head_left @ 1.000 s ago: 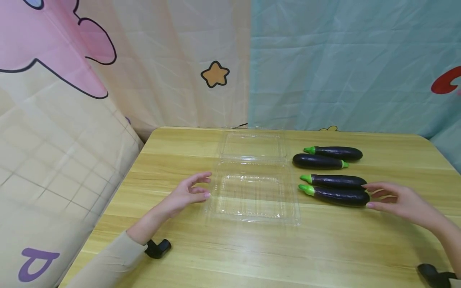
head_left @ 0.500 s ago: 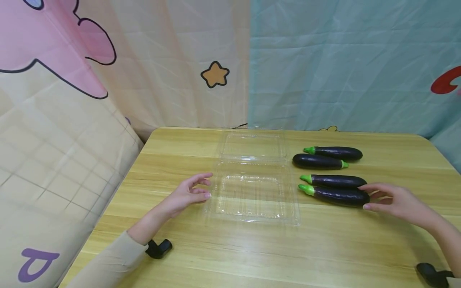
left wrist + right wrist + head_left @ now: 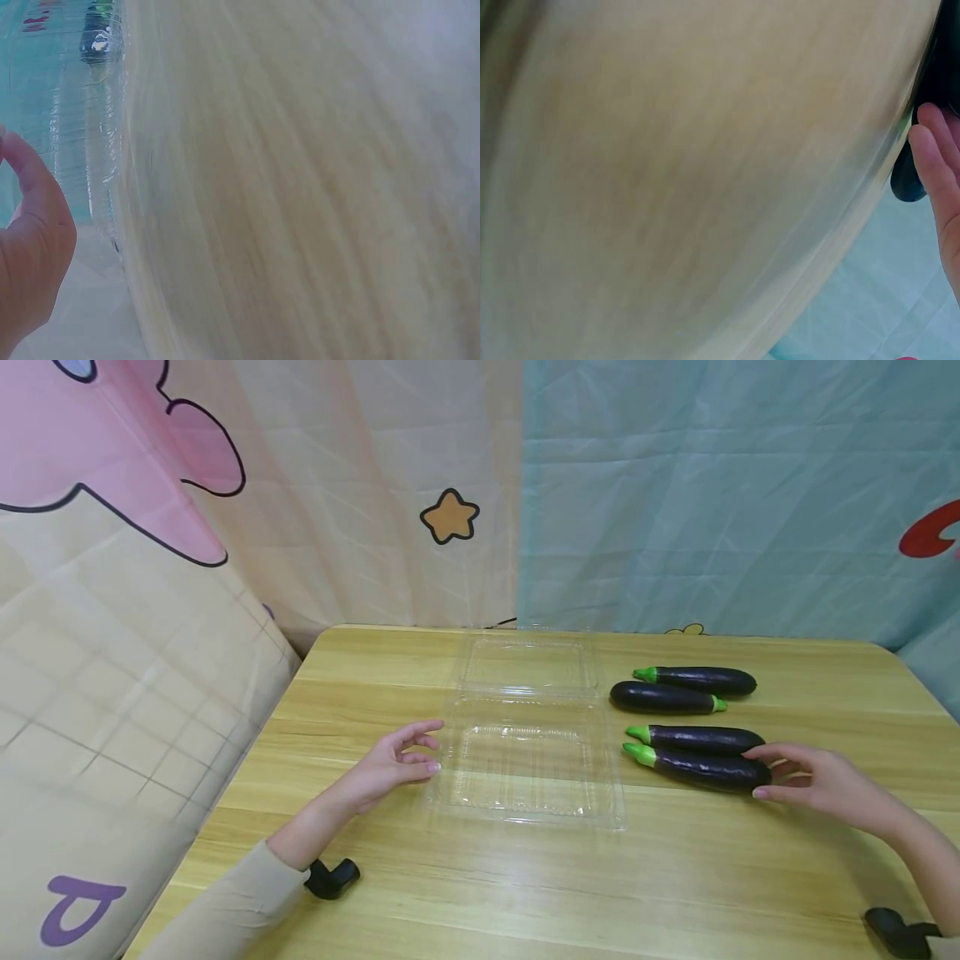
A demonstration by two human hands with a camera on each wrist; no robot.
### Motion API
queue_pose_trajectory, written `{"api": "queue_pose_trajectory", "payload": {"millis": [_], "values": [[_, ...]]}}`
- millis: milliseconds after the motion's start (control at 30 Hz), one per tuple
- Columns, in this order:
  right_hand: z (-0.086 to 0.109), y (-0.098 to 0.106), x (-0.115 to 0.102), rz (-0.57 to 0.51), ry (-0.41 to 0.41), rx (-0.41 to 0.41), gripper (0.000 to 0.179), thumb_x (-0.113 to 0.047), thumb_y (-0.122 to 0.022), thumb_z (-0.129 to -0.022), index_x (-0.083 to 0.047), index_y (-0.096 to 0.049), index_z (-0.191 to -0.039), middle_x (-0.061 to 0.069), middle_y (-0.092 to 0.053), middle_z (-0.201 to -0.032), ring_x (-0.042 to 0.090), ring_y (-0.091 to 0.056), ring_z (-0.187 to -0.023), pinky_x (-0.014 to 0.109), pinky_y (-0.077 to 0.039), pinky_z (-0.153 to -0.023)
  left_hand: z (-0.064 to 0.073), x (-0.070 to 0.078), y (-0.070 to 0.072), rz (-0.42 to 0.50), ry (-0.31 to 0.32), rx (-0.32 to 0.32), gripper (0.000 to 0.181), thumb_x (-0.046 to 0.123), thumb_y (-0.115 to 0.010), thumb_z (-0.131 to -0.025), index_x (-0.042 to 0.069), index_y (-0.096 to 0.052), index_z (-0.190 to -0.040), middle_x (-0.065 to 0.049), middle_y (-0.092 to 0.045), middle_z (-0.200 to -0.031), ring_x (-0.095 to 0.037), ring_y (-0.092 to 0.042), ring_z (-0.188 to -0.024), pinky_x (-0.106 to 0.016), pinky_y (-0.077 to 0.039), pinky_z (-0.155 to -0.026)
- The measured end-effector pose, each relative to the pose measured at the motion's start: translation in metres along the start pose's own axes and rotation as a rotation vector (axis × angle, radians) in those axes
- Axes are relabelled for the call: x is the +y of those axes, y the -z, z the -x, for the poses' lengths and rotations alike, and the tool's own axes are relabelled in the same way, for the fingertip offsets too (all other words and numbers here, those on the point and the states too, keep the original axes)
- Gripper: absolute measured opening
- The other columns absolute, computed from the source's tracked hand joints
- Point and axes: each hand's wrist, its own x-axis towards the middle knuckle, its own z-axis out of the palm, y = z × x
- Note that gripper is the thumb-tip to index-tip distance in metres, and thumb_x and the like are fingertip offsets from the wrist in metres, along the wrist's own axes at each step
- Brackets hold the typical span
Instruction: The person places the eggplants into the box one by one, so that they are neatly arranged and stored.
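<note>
My right hand (image 3: 825, 781) reaches in from the right and holds the blunt end of the nearest eggplant (image 3: 697, 767), thumb on its near side and fingers over its far side. That dark purple eggplant with a green stem lies on the table, against a second eggplant (image 3: 705, 739). In the right wrist view, the fingers (image 3: 934, 161) overlap dark eggplant skin. My left hand (image 3: 390, 760) holds nothing; its fingers are loosely bent, with the tips right at the left rim of a clear plastic clamshell container (image 3: 525, 817). The container lies unfolded, its lid (image 3: 525, 664) laid back.
Two more eggplants, a far one (image 3: 705, 680) and another (image 3: 660, 697) with its stem to the right, lie behind the held one. All rest on a wooden table (image 3: 480, 893). Printed curtains (image 3: 675, 502) hang behind its far edge.
My right hand has moved slightly left, and its thumb and fingers have come farther around the end of the nearest eggplant. The left hand, container and eggplants stay practically in place.
</note>
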Motion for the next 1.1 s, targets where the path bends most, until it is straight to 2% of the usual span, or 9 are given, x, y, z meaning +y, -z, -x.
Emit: {"api": "queue_pose_trajectory", "payload": {"millis": [167,233,833,900,1000,1100], "values": [[0.0005,0.0001,-0.0009,-0.014,0.005,0.003,0.042,-0.015,-0.076,-0.077,-0.002,-0.06,-0.114,-0.023,-0.054,-0.101,-0.007,-0.056,-0.083,0.022,-0.052,-0.062,-0.0003,0.0,0.0001,-0.002,0.001,-0.005,0.068,0.003,-0.064,-0.085,-0.003,-0.027,-0.143,-0.024,-0.035,-0.122,-0.015,-0.054,-0.09,-0.026,-0.051,-0.079],[0.0005,0.0007,-0.001,-0.022,0.009,-0.003,0.042,-0.015,-0.075,-0.078,-0.001,-0.059,-0.114,-0.026,-0.054,-0.1,-0.006,-0.057,-0.083,0.022,-0.052,-0.061,-0.0005,0.0001,0.0001,0.0,0.004,-0.005,0.068,0.002,-0.064,-0.085,-0.003,-0.028,-0.143,-0.024,-0.035,-0.122,-0.015,-0.054,-0.09,-0.026,-0.051,-0.079],[0.0009,0.0029,-0.0042,-0.091,-0.069,-0.026,0.044,-0.016,-0.072,-0.081,0.003,-0.057,-0.118,-0.025,-0.054,-0.1,-0.004,-0.058,-0.082,0.025,-0.053,-0.061,-0.0005,0.0,-0.0004,0.025,0.018,0.005,0.069,0.002,-0.064,-0.085,-0.002,-0.028,-0.143,-0.018,-0.041,-0.117,-0.015,-0.054,-0.089,-0.026,-0.051,-0.079],[0.0009,0.0029,-0.0054,-0.092,-0.083,-0.028,0.045,-0.017,-0.072,-0.082,0.003,-0.057,-0.119,-0.016,-0.058,-0.103,-0.004,-0.058,-0.082,0.025,-0.053,-0.061,-0.0002,0.0,-0.0004,0.024,0.02,0.004,0.069,0.002,-0.065,-0.085,-0.002,-0.027,-0.143,-0.018,-0.041,-0.117,-0.015,-0.055,-0.089,-0.026,-0.051,-0.079],[0.0009,0.0035,-0.0075,-0.082,-0.11,-0.033,0.047,-0.018,-0.072,-0.082,0.004,-0.056,-0.121,0.006,-0.062,-0.109,-0.005,-0.058,-0.082,0.025,-0.053,-0.061,0.0005,0.0008,-0.0011,0.027,0.024,0.001,0.07,0.002,-0.065,-0.085,-0.001,-0.027,-0.144,-0.019,-0.041,-0.118,-0.015,-0.055,-0.09,-0.027,-0.051,-0.08],[0.0004,0.0046,-0.0096,-0.069,-0.138,-0.042,0.049,-0.02,-0.071,-0.083,0.004,-0.054,-0.123,0.024,-0.057,-0.115,-0.007,-0.056,-0.082,0.025,-0.053,-0.062,0.0009,0.0016,-0.0014,0.033,0.032,-0.002,0.07,0.002,-0.065,-0.085,0.0,-0.027,-0.144,-0.02,-0.04,-0.119,-0.014,-0.054,-0.089,-0.027,-0.051,-0.08]]}}
